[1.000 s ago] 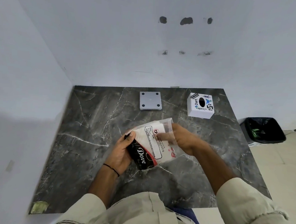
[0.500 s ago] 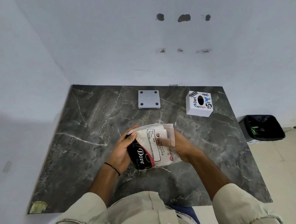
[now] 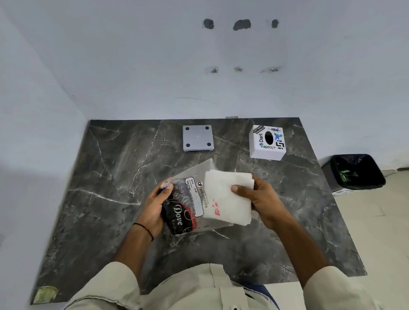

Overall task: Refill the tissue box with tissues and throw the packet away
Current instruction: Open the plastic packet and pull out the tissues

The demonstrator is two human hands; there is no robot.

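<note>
Over the middle of the dark marble table [image 3: 115,172] my left hand [image 3: 155,207] grips the clear plastic tissue packet [image 3: 185,202] by its black and red "Dove" end. My right hand [image 3: 259,202] pinches a white stack of tissues [image 3: 227,195] that sticks halfway out of the packet's open right side. The white tissue box [image 3: 267,144], covered in stickers with an oval slot on top, stands at the table's back right. Its grey square base plate [image 3: 197,138] lies apart from it at the back centre.
A black waste bin [image 3: 353,172] with a dark liner stands on the tiled floor just right of the table. White walls close in behind and on the left. A yellowish sticker [image 3: 45,295] marks the table's front left corner.
My right hand has come out of the packet, drawing the tissue stack rightward and partly free of the plastic. My left hand has kept its hold on the packet's printed end.
</note>
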